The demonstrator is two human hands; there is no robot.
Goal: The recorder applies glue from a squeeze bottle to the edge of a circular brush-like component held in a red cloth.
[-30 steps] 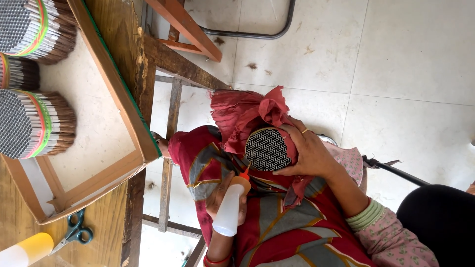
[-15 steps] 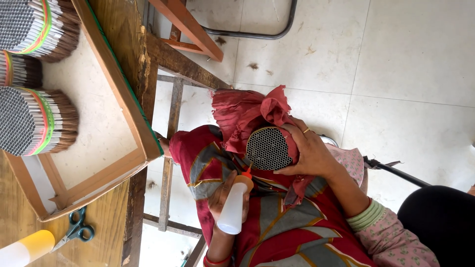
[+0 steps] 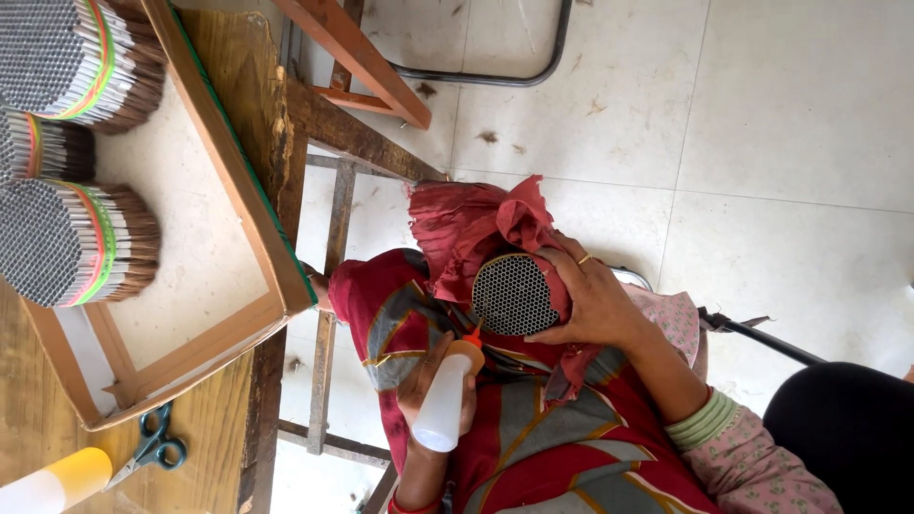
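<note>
red cloth (image 3: pixel 476 224); white bottle (image 3: pixel 443 405), orange nozzle; green-handled scissors (image 3: pixel 152 449)

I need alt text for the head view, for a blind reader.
The right hand holds a round bundle of thin tubes, wrapped in red cloth, while the left hand points a white squeeze bottle at it. More bundles sit in a wooden tray.
</note>
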